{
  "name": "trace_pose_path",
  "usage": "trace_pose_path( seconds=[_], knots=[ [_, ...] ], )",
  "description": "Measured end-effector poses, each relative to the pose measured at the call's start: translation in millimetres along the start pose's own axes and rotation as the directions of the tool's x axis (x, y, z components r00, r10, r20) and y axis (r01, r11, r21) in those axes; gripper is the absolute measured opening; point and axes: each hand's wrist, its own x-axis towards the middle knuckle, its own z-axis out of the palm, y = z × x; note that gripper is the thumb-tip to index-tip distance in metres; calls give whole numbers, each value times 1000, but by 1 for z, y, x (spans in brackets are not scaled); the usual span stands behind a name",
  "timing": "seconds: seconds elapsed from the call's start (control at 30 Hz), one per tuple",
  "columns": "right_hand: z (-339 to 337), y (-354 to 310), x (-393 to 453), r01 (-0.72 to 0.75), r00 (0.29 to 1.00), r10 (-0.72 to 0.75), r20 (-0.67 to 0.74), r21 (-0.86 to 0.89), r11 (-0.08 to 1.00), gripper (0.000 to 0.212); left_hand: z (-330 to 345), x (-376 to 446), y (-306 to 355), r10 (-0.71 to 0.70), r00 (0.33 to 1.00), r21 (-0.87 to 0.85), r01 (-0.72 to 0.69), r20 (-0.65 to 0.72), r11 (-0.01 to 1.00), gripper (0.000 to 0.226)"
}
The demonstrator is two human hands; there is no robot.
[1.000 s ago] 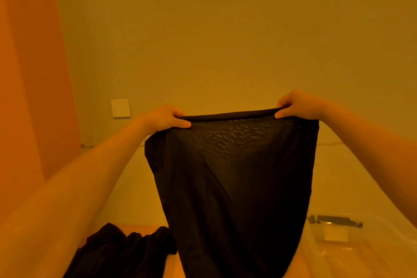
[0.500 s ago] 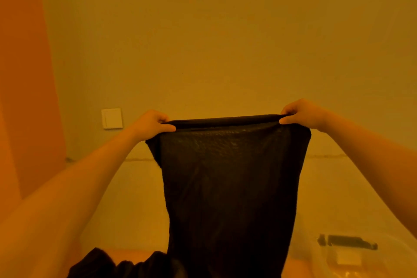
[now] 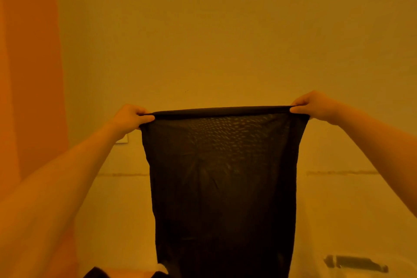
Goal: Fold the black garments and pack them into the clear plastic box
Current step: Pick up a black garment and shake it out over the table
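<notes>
Black garment (image 3: 222, 187) hangs stretched, its top edge pinched by left grip (image 3: 132, 116) and right grip (image 3: 312, 106).

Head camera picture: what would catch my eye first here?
A sheer black garment hangs in the middle, stretched wide by its top edge. The left hand and right hand each pinch an upper corner, in front of a bare wall. At the bottom right a dark latch shows dimly.

Dim, heavy orange-yellow cast throughout; soft focus, slight wide-angle distortion.
</notes>
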Motion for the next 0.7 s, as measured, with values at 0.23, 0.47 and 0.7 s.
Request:
trace_pose_path(
  seconds=[0.23,0.47,0.7],
  knots=[
    [2,-10,-4,-13,993,23,-119,79,997,7,9,7,1,-28,985,-124,7,-173,992,14],
    [3,13,-4,-92,991,108,-82,183,979,14,23,18,-13,-229,972,-475,177,-52,862,14],
    [23,31,10,-133,972,179,-151,275,952,10,52,36,-29,-287,956,-466,227,-61,855,17]
  ],
)
